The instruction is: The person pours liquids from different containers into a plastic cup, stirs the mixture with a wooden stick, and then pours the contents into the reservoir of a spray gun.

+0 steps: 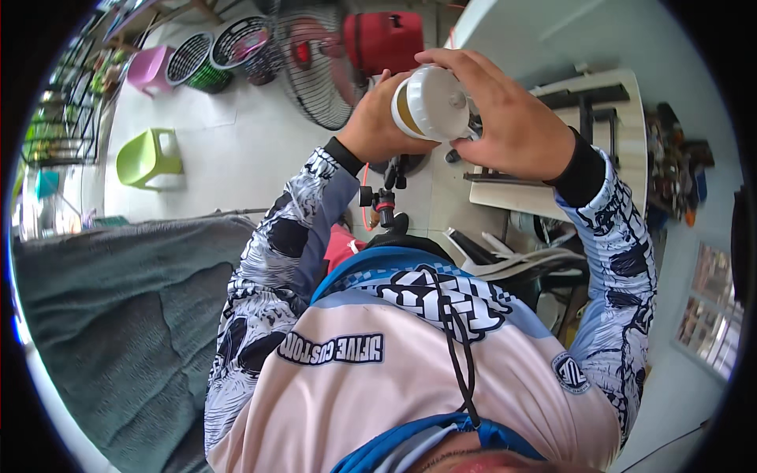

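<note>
Up in front of my chest I hold a white jar (438,101) with a ribbed round lid and a small knob or nub on its top. A yellowish-brown band shows on its left side. My left hand (382,120) wraps round the jar's left side and underside, with its fingertips partly hidden behind it. From the right, my right hand (514,115) closes about the lid, its fingers reaching over the far edge and its thumb at the near edge. What the jar contains cannot be seen.
A standing fan (315,67) and a red bag or case (384,41) are beyond my hands. Baskets (192,59), a pink stool (150,69) and a green chair (148,159) stand left. A dark grey cloth (126,315) covers a surface nearby; a pale tabletop (627,142) is right.
</note>
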Available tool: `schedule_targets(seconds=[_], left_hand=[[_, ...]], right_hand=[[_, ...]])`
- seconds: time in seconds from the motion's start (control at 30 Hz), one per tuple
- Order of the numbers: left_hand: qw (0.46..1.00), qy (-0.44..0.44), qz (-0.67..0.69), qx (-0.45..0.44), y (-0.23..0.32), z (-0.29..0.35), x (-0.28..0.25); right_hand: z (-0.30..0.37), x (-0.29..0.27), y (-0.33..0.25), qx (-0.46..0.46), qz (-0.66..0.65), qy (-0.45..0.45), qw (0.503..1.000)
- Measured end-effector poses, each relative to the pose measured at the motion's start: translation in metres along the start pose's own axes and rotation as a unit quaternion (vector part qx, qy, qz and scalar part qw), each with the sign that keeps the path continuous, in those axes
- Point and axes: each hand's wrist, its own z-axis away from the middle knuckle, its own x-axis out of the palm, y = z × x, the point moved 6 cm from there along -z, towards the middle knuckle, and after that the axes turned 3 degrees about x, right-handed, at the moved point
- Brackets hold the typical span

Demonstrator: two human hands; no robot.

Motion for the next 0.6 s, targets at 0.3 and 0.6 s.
schedule_targets(seconds=[0.3,0.6], left_hand=[[0.999,0.027,0.03,-0.012,-0.002,-0.004,0.003],[0.992,0.102,0.07,0.008,0.0,-0.038,-0.013]], right_hand=[[-0.04,-0.004,-0.015,-0.11,0.159,-0.189,0.963],[-0.077,-0.027,-0.007,-0.127,0.281,-0.236,0.921]])
